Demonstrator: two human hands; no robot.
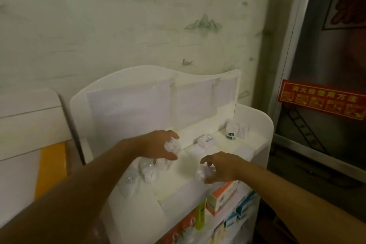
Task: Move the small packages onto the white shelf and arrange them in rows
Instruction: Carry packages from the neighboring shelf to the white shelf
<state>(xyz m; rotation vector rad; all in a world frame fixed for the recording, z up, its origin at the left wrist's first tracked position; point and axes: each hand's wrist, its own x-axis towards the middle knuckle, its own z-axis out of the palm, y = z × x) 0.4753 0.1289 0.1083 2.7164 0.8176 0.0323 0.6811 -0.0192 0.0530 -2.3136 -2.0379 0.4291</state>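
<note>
Small clear packages [145,172] lie bunched at the left of the white shelf [255,125], where my left hand [158,145] curls round another clear package [172,146]. To the right, my right hand [219,167] pinches a second one [204,174] just above the shelf; a small white box [206,140] and a jar [231,129] stand behind.

Between the left hand's fingers [170,144] and the right hand's fingers [208,166] lay a bare strip of the white stepped plastic shelf [184,166]. A cluster of clear crinkled plastic packages [146,172] crowded the step just below the left fingers. Beyond the right fingers stood a small white cardboard box [206,140], and farther off a clear round jar with a dark label [231,129]. The shelf's tall curved white back panel [138,101] closed the far side.
</note>
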